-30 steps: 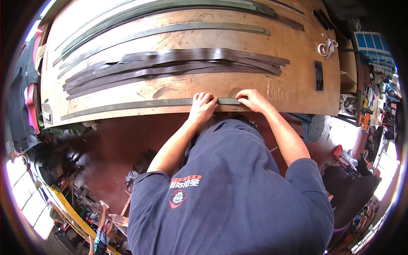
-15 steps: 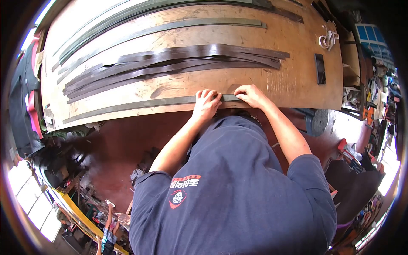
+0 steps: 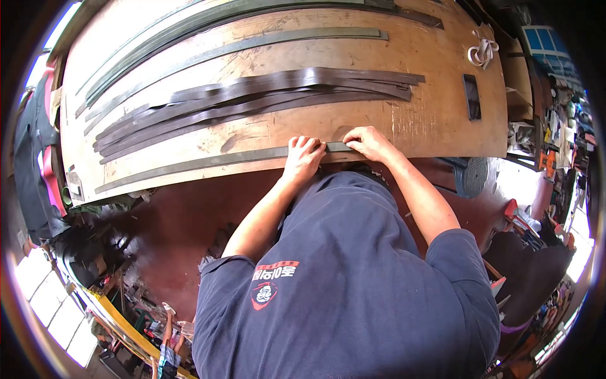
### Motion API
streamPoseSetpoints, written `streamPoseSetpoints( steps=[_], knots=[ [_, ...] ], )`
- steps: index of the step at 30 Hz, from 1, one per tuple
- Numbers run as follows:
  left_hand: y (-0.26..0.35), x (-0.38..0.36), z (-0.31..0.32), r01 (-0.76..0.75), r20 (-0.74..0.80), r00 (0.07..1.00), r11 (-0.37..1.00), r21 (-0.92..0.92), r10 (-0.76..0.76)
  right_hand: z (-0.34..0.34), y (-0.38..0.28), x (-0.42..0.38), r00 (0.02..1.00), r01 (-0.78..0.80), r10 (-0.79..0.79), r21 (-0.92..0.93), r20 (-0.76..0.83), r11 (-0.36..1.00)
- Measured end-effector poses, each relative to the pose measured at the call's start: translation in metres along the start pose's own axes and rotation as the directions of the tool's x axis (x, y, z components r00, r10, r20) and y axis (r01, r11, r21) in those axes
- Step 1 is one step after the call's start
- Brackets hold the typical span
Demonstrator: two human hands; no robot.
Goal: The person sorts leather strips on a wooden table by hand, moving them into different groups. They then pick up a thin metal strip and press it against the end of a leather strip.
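**Two Hands Are Touching a Dark Strip at the Table's Near Edge**

In the head view, a long dark strip is lying along the near edge of the wooden table, with its left end reaching toward the table's near left corner. The left hand is curling its fingers over the strip; whether it is pinching or only pressing, I cannot tell. The right hand, just beside it, is pinching the strip near its right end. Bare wood is stretching from this hand to the table's right edge, where a flat black object and a white cord are lying. Toward the table's middle, brown strips are resting, and a band of wood is separating them from the hands.
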State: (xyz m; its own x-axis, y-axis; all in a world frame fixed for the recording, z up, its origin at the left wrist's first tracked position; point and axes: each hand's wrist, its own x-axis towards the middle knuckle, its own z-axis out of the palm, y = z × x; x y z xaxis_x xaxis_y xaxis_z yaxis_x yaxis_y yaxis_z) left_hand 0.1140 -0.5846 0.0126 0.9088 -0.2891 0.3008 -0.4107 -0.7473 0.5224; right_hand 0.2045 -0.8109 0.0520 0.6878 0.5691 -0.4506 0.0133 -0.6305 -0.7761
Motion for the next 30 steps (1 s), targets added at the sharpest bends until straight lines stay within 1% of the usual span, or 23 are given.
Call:
streamPoseSetpoints(
  steps=[7, 20, 23, 25, 26, 28, 30],
  knots=[
    [0.001, -0.001, -0.001, 0.006, -0.010, 1.000, 1.000, -0.023, -0.007, 0.000, 0.003, 0.001, 1.000, 0.026, -0.026, -0.020, -0.010, 0.999],
    [0.003, 0.001, -0.003, 0.001, -0.001, 1.000, 0.999, -0.039, -0.001, -0.001, -0.003, 0.001, 1.000, 0.012, -0.012, -0.053, 0.003, 0.999],
    [0.004, 0.002, -0.004, 0.005, -0.002, 1.000, 1.000, -0.029, -0.005, 0.000, -0.005, 0.000, 0.999, 0.038, -0.039, -0.091, -0.007, 0.995],
    [0.006, 0.005, -0.003, 0.006, 0.042, 0.999, 1.000, 0.017, -0.007, 0.000, -0.006, -0.001, 0.998, 0.048, -0.050, -0.102, -0.022, 0.994],
    [0.009, 0.006, -0.002, 0.007, 0.040, 0.999, 1.000, 0.017, -0.008, 0.001, -0.005, -0.001, 0.998, 0.048, -0.051, -0.103, -0.021, 0.993],
    [0.018, 0.013, -0.002, -0.018, 0.069, 0.997, 0.998, -0.057, 0.022, 0.002, -0.005, 0.000, 0.998, 0.057, -0.061, -0.136, -0.024, 0.989],
    [0.017, 0.014, 0.006, -0.050, 0.080, 0.995, 0.998, -0.022, 0.052, 0.003, -0.008, 0.000, 0.996, 0.080, -0.087, -0.163, -0.033, 0.983]
  ],
)
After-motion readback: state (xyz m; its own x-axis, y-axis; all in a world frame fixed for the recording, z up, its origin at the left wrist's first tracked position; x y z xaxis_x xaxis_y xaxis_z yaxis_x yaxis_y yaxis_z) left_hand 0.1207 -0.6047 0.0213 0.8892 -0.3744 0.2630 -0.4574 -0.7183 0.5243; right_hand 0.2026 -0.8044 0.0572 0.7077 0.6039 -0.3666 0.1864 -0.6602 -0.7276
